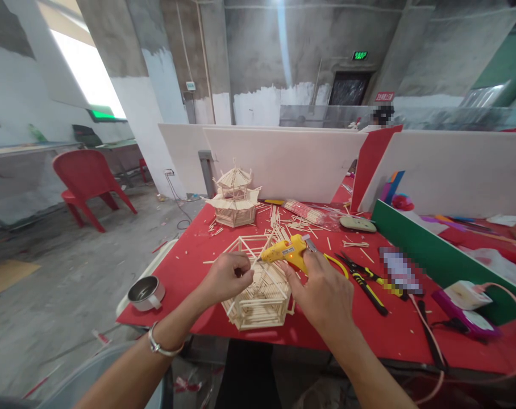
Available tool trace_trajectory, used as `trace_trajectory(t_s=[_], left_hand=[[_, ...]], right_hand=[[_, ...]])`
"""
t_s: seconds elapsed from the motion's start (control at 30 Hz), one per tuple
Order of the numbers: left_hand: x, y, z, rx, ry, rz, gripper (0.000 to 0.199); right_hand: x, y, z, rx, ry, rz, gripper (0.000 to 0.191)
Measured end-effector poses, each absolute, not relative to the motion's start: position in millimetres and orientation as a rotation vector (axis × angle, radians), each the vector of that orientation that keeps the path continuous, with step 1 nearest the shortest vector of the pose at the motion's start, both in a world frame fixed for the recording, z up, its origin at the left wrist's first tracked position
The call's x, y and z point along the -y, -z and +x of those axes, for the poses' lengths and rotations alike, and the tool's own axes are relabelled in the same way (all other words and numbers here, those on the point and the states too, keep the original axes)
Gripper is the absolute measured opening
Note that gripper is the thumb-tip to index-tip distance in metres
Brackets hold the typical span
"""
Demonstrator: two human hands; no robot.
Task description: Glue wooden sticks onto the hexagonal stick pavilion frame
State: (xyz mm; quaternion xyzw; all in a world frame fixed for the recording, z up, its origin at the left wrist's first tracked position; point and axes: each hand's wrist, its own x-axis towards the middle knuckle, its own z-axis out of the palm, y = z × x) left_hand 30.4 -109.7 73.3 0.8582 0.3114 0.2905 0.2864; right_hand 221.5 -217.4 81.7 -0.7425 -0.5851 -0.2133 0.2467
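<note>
A yellow hot glue gun point(286, 250) is gripped in my right hand point(326, 289), its nozzle pointing left. Close to the nozzle tip, my left hand point(228, 278) is closed in a pinch; what lies between its fingertips is too small to make out. Both hands are over a six-sided frame of thin wooden sticks point(264, 315) near the table's front edge. The left hand covers part of its left side. Behind it stands a tiered pagoda model point(235, 199) made of similar sticks.
Loose sticks point(279, 218) are scattered behind the frame. Pliers point(369, 292) lie to the right, near a green divider point(428, 250) and a purple power strip point(466, 318) with a cable. A metal cup point(146, 292) stands at the left edge of the red table point(177, 272).
</note>
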Motion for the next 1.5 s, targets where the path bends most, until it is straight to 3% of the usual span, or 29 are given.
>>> trace_trajectory(t_s=[0.8, 1.5], left_hand=[[109.6, -74.3, 33.0, -0.85, -0.703, 2.342, 0.025], [109.1, -71.8, 30.2, -0.888, -0.673, 2.359, 0.028]], right_hand=[[219.8, -83.9, 220.4, 1.585, 0.639, -2.101, 0.026], [221.7, -86.5, 221.3, 1.565, 0.571, -2.113, 0.032]])
